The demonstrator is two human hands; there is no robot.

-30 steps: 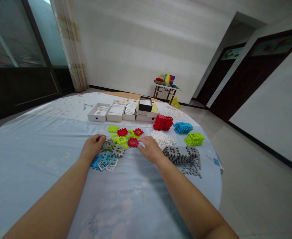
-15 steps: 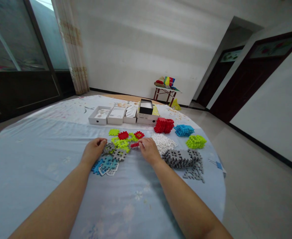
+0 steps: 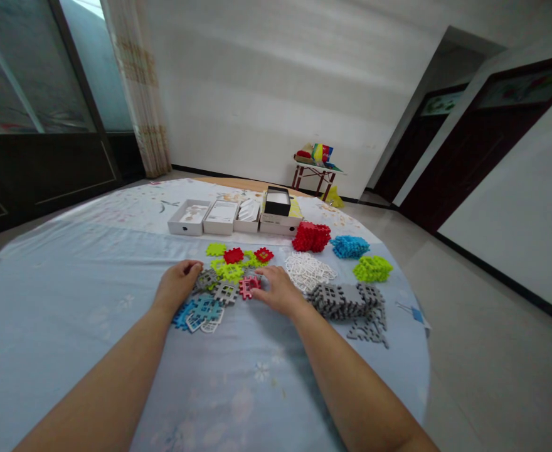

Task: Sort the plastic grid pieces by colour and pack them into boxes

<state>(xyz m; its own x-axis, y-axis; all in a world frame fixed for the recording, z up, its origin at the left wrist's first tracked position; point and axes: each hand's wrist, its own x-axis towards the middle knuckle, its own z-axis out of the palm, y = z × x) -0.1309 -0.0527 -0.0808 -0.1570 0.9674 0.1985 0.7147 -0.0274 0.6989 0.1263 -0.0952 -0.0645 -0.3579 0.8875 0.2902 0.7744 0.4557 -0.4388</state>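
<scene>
Right hand [image 3: 278,290] meets square red plastic tile [image 3: 248,288], fingers' grip unclear.
Likely light, stiff, best edge-pinched; left hand [image 3: 177,285] curls, grip also unclear.

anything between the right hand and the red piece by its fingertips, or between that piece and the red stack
Nothing visible stands between the right hand and the red piece; they appear to touch. Toward the red stack, the hand itself is in the way, with the white pile close along that line.
</scene>
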